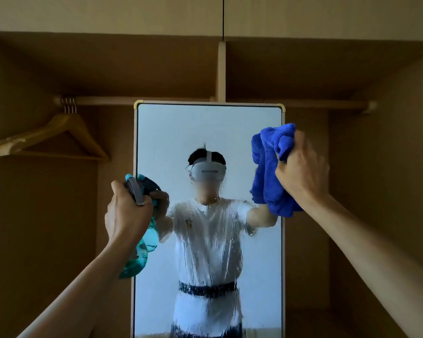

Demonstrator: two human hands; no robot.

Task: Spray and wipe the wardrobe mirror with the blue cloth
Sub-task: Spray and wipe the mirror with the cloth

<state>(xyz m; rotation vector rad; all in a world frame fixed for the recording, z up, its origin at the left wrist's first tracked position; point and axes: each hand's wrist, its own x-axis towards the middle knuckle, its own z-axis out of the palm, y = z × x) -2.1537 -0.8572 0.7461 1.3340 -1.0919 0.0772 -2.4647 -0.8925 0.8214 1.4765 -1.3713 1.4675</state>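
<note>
A tall framed mirror [171, 132] stands upright in the open wardrobe, filling the middle of the view. Its middle and lower glass is wet with running streaks of spray. My left hand [126, 211] grips a teal spray bottle [142, 252] by the neck and grey trigger, at the mirror's left edge. My right hand [303, 172] holds a bunched blue cloth [269, 167] raised at the mirror's right edge, near its upper part. Whether the cloth touches the glass I cannot tell.
A wooden clothes rail [181, 100] runs behind the mirror's top. Wooden hangers [47, 137] hang on the rail at the left. A vertical divider [221, 69] and shelf sit above. The wardrobe's side walls close in left and right.
</note>
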